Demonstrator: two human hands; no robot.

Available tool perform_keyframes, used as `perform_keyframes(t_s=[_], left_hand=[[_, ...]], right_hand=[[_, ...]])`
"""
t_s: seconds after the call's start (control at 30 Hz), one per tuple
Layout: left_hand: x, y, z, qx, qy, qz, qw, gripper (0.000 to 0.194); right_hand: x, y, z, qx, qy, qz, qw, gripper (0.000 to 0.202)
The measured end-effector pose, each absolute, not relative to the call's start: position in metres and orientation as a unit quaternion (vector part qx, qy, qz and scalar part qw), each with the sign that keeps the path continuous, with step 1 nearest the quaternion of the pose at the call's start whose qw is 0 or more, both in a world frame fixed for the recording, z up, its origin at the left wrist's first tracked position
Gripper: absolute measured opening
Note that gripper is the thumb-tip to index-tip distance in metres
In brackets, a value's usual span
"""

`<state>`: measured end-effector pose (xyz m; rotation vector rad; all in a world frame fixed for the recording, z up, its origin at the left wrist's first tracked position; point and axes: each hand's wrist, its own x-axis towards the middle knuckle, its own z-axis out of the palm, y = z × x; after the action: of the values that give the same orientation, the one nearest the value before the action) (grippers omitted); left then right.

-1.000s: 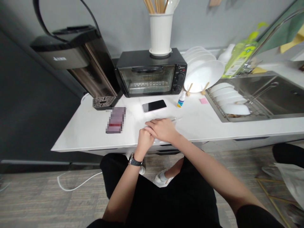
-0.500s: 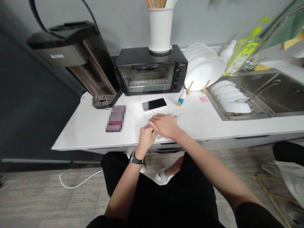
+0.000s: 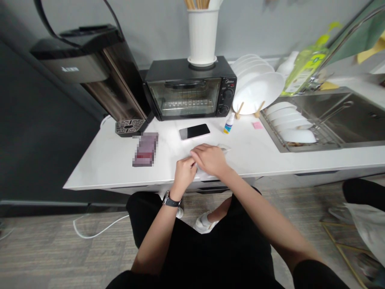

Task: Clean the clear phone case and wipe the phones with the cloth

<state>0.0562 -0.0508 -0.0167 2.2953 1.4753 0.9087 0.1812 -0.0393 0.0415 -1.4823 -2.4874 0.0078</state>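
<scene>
Near the counter's front edge, my left hand [image 3: 185,171] and my right hand [image 3: 210,159] meet. The fingers of the left are curled in, partly under the right hand's fingertips; what they pinch is hidden. My right hand bends over a thin, pale, crumpled sheet [image 3: 224,147], which shows past its far side and below the palm. Its material is too blurred to tell. Beyond the hands lies a phone [image 3: 195,131] with a dark screen. A small white-capped spray bottle [image 3: 229,123] with a blue and yellow label stands right of the phone.
On the white counter [image 3: 99,166] are a pixelated purple box [image 3: 146,149], a water dispenser [image 3: 117,88], a toaster oven [image 3: 189,94], racked plates [image 3: 258,92] and a pink sticky note [image 3: 257,125]. A sink [image 3: 357,120] with bowls [image 3: 290,122] is at right.
My right hand has shifted slightly right against the left. More of the pale sheet shows beyond its far side. The view has moved a little; the phone and bottle stay put.
</scene>
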Motion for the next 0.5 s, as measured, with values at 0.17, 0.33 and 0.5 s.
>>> perform_keyframes(t_s=[0.17, 0.33, 0.5], left_hand=[[0.052, -0.050, -0.017, 0.790, 0.514, 0.305, 0.134, 0.019], [0.065, -0.056, 0.004, 0.789, 0.487, 0.336, 0.163, 0.023], [0.058, -0.052, -0.003, 0.777, 0.515, 0.329, 0.151, 0.021]], right_hand=[[0.177, -0.038, 0.044, -0.491, -0.861, 0.007, 0.133, 0.045], [0.215, -0.014, 0.045, -0.564, -0.815, -0.021, 0.127, 0.050], [0.180, -0.031, 0.046, -0.512, -0.850, -0.012, 0.123, 0.046]])
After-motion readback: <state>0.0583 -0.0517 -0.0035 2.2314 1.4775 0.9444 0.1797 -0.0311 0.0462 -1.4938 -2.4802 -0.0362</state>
